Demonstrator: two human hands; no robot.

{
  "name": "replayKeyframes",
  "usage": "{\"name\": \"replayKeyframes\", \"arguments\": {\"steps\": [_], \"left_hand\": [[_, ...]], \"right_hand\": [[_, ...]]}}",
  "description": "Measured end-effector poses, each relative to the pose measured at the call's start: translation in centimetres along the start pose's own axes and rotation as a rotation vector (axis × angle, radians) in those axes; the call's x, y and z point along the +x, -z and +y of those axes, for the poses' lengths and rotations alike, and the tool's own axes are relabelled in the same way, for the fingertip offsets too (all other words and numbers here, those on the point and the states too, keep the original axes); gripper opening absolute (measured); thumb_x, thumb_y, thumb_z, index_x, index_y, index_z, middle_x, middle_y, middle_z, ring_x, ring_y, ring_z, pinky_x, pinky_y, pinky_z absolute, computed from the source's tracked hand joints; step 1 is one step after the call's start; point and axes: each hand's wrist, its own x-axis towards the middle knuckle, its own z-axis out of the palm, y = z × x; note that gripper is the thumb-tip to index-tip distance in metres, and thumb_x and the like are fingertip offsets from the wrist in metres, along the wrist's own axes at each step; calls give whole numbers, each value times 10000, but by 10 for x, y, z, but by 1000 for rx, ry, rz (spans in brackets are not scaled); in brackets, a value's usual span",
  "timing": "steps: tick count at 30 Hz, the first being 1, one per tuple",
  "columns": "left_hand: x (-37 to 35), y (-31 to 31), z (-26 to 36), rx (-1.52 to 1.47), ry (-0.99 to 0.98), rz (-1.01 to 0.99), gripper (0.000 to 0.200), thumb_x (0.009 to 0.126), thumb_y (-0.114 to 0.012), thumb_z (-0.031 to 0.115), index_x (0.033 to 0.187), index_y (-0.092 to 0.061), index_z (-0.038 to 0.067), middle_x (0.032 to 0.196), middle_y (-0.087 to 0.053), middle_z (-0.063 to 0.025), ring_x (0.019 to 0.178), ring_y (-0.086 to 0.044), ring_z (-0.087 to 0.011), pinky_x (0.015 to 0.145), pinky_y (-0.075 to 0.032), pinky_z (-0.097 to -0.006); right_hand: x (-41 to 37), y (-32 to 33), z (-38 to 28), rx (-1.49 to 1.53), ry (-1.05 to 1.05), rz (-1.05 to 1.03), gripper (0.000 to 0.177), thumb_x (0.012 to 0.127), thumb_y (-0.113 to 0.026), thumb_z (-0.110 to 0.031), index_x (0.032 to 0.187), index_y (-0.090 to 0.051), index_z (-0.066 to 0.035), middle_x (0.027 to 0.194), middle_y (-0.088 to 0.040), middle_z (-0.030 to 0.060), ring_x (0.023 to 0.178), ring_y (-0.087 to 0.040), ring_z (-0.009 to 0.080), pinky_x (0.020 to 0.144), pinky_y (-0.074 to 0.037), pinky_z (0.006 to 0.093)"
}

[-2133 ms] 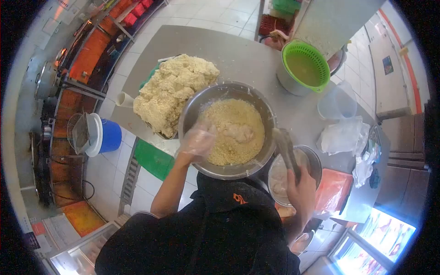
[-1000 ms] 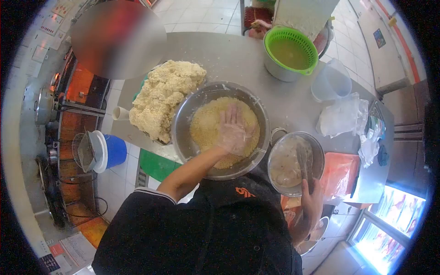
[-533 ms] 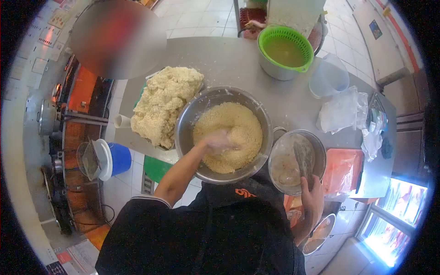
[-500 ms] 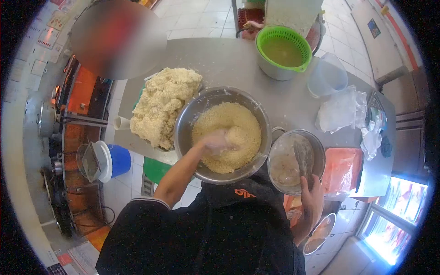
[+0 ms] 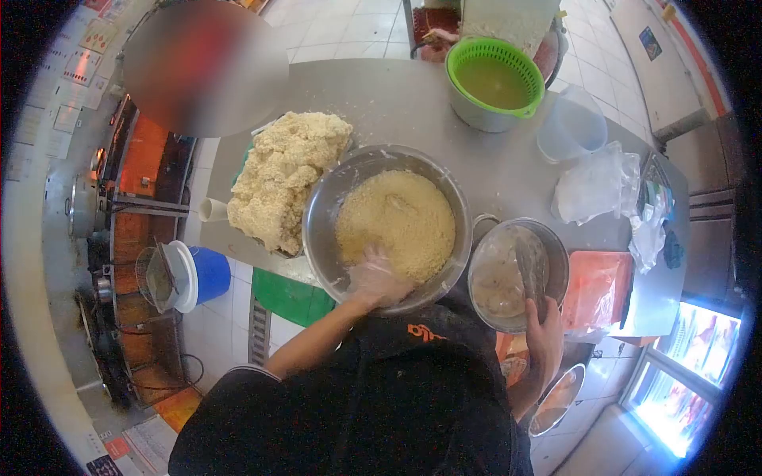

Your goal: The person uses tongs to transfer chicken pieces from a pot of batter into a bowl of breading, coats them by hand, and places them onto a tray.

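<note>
A large steel bowl (image 5: pixel 316 262) holds a bed of pale yellow crumbs (image 5: pixel 417 214) with a small ridge near the middle. My left hand (image 5: pixel 382 278) rests in the near side of these crumbs, its fingers stretched out, slightly blurred and partly sunk in. Pale crumbs seem to coat it. To the right stands a smaller steel pot (image 5: pixel 562 252) with a cloudy, wet-looking content. My right hand (image 5: pixel 544 329) is closed at its near rim, on the lower end of a long dark grey thing (image 5: pixel 532 266) slanting into the pot; its kind I cannot make out.
A heap of crumb-coated pieces (image 5: pixel 290 170) stands left of the bowl. At the back are a green colander (image 5: pixel 528 107) and a clear plastic tub (image 5: pixel 573 131). Plastic bags (image 5: pixel 591 186) and a red-orange tray (image 5: pixel 597 278) lie right. A blurred person (image 5: pixel 202 67) is at far left.
My left hand has drawn back from the middle of the crumbs to the bowl's near side. The right hand stays at the pot. The whole view has shifted slightly.
</note>
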Motion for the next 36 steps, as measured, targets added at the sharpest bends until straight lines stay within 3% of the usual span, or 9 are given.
{"name": "replayKeyframes", "arguments": {"steps": [3,9,11,15,18,24,26,31,36], "left_hand": [[32,-6,-15,-248,-52,-598,871,871,-752,436,1521,-435,-50,1460,-531,-349,1322,-572,-474,1130,-461,-502],[34,17,-5,-639,-26,155,915,874,-789,497,1512,-457,-69,1549,-413,-405,1407,-507,-483,1118,-487,-476],[61,1,-7,84,-448,472,1000,941,-683,574,1584,-295,-88,1598,-299,-428,1478,-412,-491,1179,-421,-497],[77,-19,12,-312,-276,171,1132,991,-536,651,1627,-35,-139,1664,-124,-431,1596,-132,-498,1297,-147,-573],[76,-14,17,-177,-323,322,1131,1010,-490,657,1608,-12,-176,1678,-97,-416,1612,-80,-474,1305,-128,-554],[70,-8,9,-309,-370,188,1077,1028,-443,657,1604,-94,-184,1672,-163,-408,1598,-175,-462,1297,-159,-546],[46,11,1,120,-424,24,1027,1044,-431,646,1586,-174,-188,1635,-230,-431,1552,-245,-521,1290,-202,-534],[17,-10,1,-86,-44,-270,805,1035,-429,668,1585,-428,80,1428,-531,-402,1380,-507,-500,1187,-383,-502],[31,-35,-18,-299,-134,-465,621,1020,-450,679,1435,-636,255,1178,-694,-334,1118,-686,-443,1015,-504,-539]], "right_hand": [[-1,-5,3,25,8,-6,591,1008,-637,-460,1341,-602,27,1191,-691,332,1122,-652,515,984,-494,556],[-6,2,7,49,-28,-18,580,1006,-641,-445,1323,-607,40,1191,-691,334,1130,-651,513,992,-494,548],[-4,2,8,57,-33,-37,580,1007,-639,-444,1321,-606,42,1196,-690,334,1139,-648,512,992,-494,548],[-5,-2,11,41,-10,-29,585,1011,-632,-460,1314,-607,40,1205,-686,334,1156,-640,512,988,-490,554],[-5,-3,15,15,-3,21,597,1010,-632,-475,1319,-608,36,1210,-686,332,1160,-640,511,990,-489,555],[-8,-4,12,32,-29,-39,603,1003,-641,-474,1330,-610,32,1217,-688,330,1179,-641,498,1004,-491,545],[-6,-2,7,56,-43,-16,595,1005,-639,-466,1327,-611,33,1218,-687,332,1189,-640,493,1005,-491,544],[-5,-5,15,0,-94,13,590,1008,-634,-459,1324,-607,40,1224,-688,328,1196,-644,481,1012,-490,541],[-4,-6,11,-17,-46,7,604,1008,-633,-472,1332,-597,36,1272,-668,325,1209,-632,493,1018,-489,540]]}}
